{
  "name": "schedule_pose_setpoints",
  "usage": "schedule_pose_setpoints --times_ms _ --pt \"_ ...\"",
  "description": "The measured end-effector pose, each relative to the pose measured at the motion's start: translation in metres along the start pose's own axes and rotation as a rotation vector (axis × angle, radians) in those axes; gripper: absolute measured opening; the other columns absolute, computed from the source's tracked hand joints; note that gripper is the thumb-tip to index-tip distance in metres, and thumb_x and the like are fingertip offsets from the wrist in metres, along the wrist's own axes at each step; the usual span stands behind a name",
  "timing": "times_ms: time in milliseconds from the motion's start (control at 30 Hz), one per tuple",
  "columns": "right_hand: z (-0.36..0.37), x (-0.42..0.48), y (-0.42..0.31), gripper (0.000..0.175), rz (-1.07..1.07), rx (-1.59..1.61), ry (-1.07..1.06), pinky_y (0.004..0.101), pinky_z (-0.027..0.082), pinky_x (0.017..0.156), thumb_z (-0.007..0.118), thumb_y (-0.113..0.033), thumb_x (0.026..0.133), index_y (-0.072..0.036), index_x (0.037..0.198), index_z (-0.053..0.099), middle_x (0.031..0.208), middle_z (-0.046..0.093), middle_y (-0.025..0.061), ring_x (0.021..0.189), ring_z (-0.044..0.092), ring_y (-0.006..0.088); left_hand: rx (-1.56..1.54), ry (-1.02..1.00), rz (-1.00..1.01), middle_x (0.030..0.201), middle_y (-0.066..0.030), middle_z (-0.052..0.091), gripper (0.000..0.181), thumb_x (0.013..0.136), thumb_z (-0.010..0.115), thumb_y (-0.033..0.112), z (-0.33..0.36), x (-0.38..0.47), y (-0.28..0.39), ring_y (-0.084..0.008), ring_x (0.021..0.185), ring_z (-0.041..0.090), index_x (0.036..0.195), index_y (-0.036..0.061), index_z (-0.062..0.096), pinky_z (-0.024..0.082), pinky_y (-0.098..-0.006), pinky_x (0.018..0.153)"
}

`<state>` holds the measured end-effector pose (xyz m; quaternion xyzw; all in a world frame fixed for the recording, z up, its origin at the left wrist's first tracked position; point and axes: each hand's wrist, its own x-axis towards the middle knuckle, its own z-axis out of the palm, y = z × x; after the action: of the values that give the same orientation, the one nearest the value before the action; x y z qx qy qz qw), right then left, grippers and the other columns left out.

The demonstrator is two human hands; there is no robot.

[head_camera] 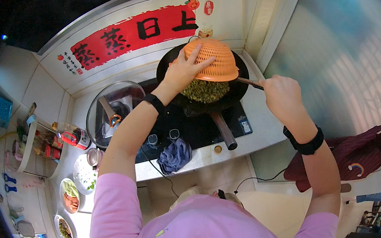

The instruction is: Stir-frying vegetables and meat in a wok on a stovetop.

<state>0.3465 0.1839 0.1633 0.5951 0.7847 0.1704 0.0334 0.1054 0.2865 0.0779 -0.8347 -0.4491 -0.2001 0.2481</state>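
Observation:
An orange plastic colander [214, 60] is tipped over a dark wok [239, 96], its perforated outside facing up. My left hand [191, 66] holds it, fingers spread over its side. Below the colander's rim, chopped green food [206, 92] lies in the wok. My right hand [281, 94] grips the handle of a metal cooking utensil [249, 82]; its head is hidden behind the colander. The wok's own handle [224, 131] points towards me, and neither hand touches it.
The wok stands on a black cooktop [206, 135]. A glass lid [100, 119] lies to its left, and a crumpled blue cloth [175, 156] at the front edge. Further left are a sauce bottle [75, 137] and plates of food [70, 195]. A dark red apron [340, 164] hangs at right.

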Motion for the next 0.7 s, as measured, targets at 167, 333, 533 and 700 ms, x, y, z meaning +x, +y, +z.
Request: schedule_pose_setpoints --times_ms 167,333,533,700 --pt "-0.009 0.004 -0.008 0.009 -0.013 -0.034 0.011 0.0332 0.048 0.057 0.054 -0.006 0.067 -0.007 0.070 0.063 0.069 0.061 0.0111 0.068 0.061 0.0255 -0.105 0.160 -0.153 0.132 -0.0117 0.025 0.067 0.071 0.046 -0.001 0.008 0.000 -0.017 -0.0386 0.101 0.044 0.124 0.0376 0.031 0.052 -0.0361 0.063" --pt "-0.005 0.003 -0.007 0.009 -0.011 -0.015 0.028 0.0324 0.048 0.057 0.055 -0.008 0.068 -0.009 0.071 0.063 0.071 0.062 0.0101 0.069 0.061 0.0240 -0.004 -0.036 0.018 0.130 -0.0103 0.027 0.071 0.068 0.047 -0.003 0.009 -0.006 -0.003 -0.0374 0.098 0.047 0.124 0.0380 0.031 0.052 -0.0324 0.056" --pt "0.005 0.000 -0.010 0.009 -0.019 -0.046 -0.017 0.0322 0.048 0.057 0.055 -0.011 0.070 -0.010 0.073 0.063 0.072 0.061 0.0090 0.070 0.061 0.0238 -0.109 0.181 -0.183 0.130 -0.0096 0.028 0.068 0.069 0.048 0.000 0.015 -0.007 -0.012 -0.0377 0.100 0.046 0.123 0.0380 0.032 0.052 -0.0341 0.057" --pt "0.007 -0.009 -0.008 0.011 0.004 -0.013 0.016 0.0316 0.048 0.058 0.054 -0.010 0.071 -0.011 0.076 0.063 0.072 0.061 0.0088 0.069 0.061 0.0231 -0.013 -0.037 0.002 0.130 -0.0085 0.029 0.063 0.072 0.047 0.004 0.010 -0.012 -0.005 -0.0398 0.100 0.044 0.123 0.0386 0.032 0.052 -0.0371 0.059"
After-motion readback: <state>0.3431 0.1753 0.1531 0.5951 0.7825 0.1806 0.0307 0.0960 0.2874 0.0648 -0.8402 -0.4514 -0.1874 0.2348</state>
